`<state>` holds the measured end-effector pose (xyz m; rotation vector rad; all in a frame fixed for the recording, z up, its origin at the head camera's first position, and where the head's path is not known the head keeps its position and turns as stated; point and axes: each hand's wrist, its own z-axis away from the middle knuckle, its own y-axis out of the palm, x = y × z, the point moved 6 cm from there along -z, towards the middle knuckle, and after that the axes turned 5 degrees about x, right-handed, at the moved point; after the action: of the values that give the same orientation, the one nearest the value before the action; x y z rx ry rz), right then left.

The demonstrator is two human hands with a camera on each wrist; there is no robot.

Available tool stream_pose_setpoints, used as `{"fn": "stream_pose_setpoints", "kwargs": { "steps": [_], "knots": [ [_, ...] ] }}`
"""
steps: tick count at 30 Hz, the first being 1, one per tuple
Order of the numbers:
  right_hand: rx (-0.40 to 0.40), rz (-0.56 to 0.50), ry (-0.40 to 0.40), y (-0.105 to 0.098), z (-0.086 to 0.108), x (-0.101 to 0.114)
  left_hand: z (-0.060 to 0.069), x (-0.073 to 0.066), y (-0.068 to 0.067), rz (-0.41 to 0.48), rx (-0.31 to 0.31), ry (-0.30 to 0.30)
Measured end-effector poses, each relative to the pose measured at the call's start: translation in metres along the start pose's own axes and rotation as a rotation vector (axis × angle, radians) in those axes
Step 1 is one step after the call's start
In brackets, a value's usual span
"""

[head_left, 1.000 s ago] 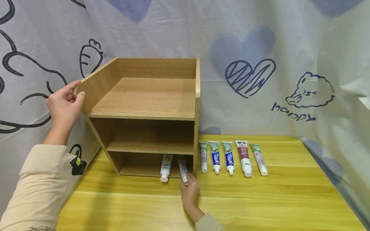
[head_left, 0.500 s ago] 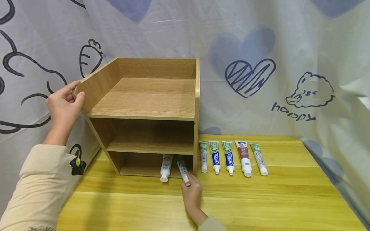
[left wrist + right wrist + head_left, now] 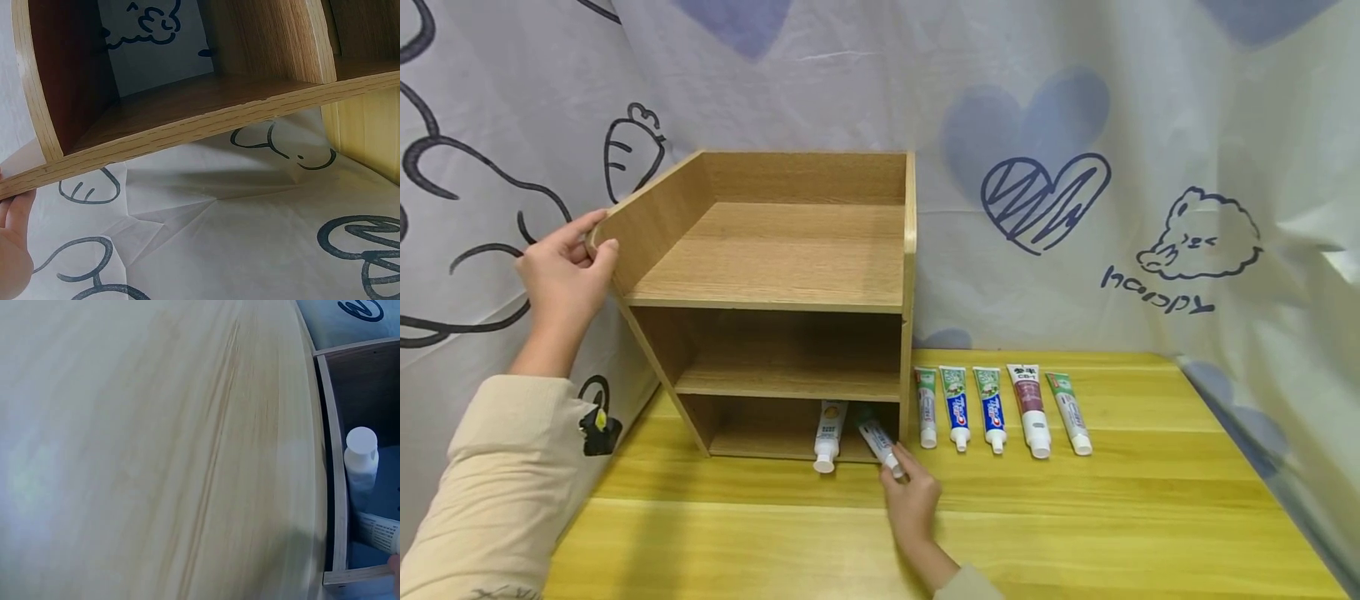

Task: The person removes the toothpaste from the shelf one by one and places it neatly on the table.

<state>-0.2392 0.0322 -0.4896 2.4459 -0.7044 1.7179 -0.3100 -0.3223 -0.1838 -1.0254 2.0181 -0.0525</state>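
Note:
My left hand (image 3: 567, 275) grips the front upper corner of the left side panel of a wooden desktop shelf (image 3: 767, 254); fingers lie outside, thumb at the front edge. At the bottom compartment's right end, my right hand (image 3: 914, 503) pinches the cap end of a white toothpaste tube (image 3: 877, 437). That tube slants, its far end inside the compartment near the other tube. Left of it lies a white toothpaste tube with an orange mark (image 3: 830, 429), its cap sticking out past the front edge. In the right wrist view only a fingertip (image 3: 394, 565) shows beside the held tube (image 3: 377, 532).
Right of the shelf, several toothpaste tubes lie in a row, caps toward me, among them a maroon-and-white tube (image 3: 1032, 404) and a green-and-white tube (image 3: 1070, 414). A drawn-on white cloth (image 3: 955, 275) hangs behind the yellow wooden table (image 3: 1112, 517).
My right hand has moved to the right, swinging the tube's cap end that way, so the tube slants more. The left hand keeps its grip on the shelf.

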Motion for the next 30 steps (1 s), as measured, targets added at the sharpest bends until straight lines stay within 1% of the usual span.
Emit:
{"fn": "stream_pose_setpoints", "kwargs": {
  "steps": [5,12,19,23,30],
  "knots": [
    [0.008,-0.021,0.025,-0.003,0.0,-0.002,0.0,-0.001,0.0,-0.007,0.006,0.001],
    [0.03,-0.05,0.027,-0.009,-0.001,0.002,0.0,0.0,0.0,0.002,-0.003,0.003],
    [0.045,-0.079,0.028,-0.02,-0.003,0.007,0.0,0.001,-0.001,-0.005,-0.005,-0.005],
    [0.074,-0.119,0.056,-0.026,-0.005,0.002,0.0,0.0,-0.001,-0.004,-0.003,0.003],
    [0.149,-0.139,0.056,-0.039,-0.01,0.001,0.0,-0.001,-0.001,-0.013,0.002,0.005]
  ]
}}
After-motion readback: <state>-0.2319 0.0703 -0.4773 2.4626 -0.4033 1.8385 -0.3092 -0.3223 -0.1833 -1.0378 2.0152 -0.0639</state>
